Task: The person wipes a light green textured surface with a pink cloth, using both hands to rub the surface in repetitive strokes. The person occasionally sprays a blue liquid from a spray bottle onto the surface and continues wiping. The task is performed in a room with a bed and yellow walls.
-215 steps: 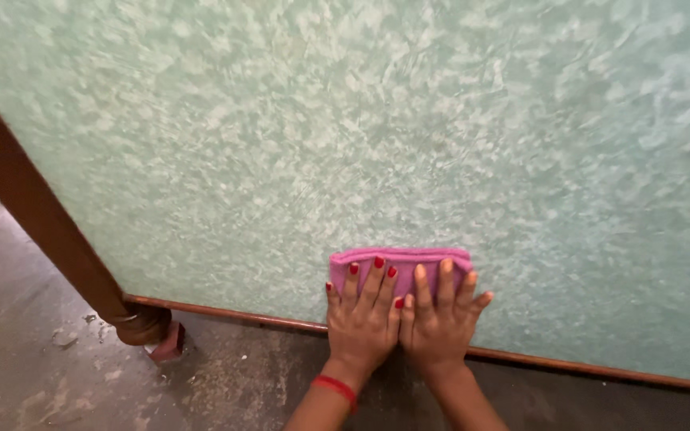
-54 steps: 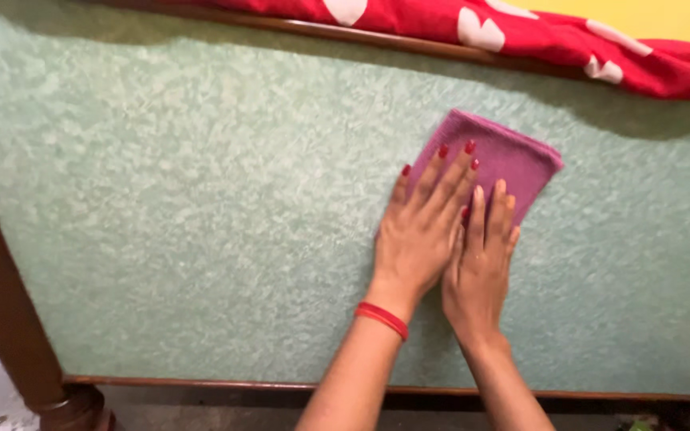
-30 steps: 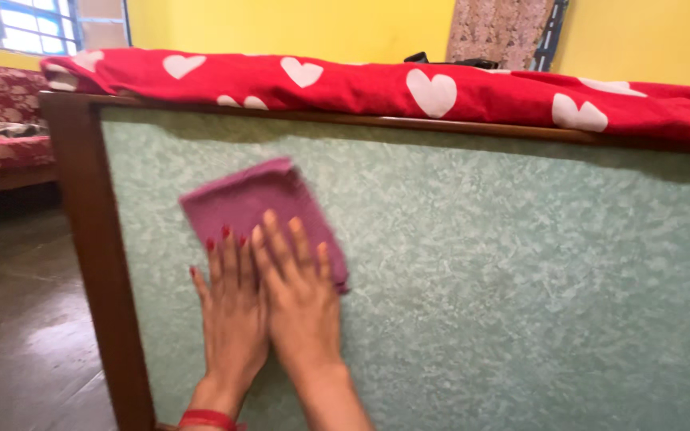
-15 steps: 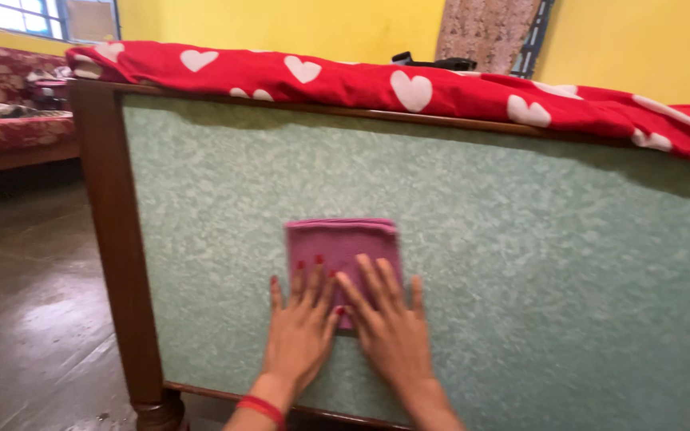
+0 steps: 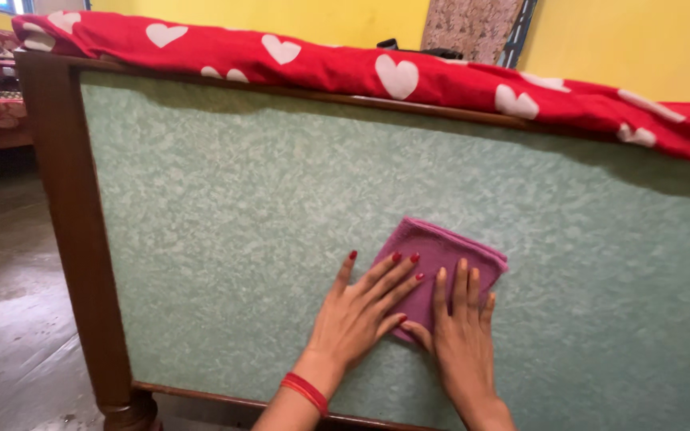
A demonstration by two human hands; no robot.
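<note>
1. Work in hand: wiping of an upright green speckled panel [image 5: 265,239] of a bed, set in a dark wooden frame [image 5: 73,239].
2. Cloth [image 5: 441,259]: folded, pink-purple, pressed flat against the panel right of centre, in its lower half, one corner tilted upward.
3. Left hand [image 5: 357,311]: fingers spread flat, fingertips on the cloth's left part; not closed around anything. Red bangle [image 5: 305,393] at the wrist.
4. Right hand [image 5: 461,335]: likewise flat and spread, fingertips on the cloth's lower edge; pressing, not grasping.
5. Progress, as judged: no dirt or wet trace distinguishes wiped from unwiped areas, so the share done cannot be told; the stroke appears mid-course.
6. Change from half a second earlier: the cloth lies further right and slightly lower, now rotated rather than square.
7. Surroundings: red heart-patterned blanket [image 5: 409,76] draped over the top rail; yellow wall [image 5: 616,40] behind; floor [image 5: 17,319] at left.
</note>
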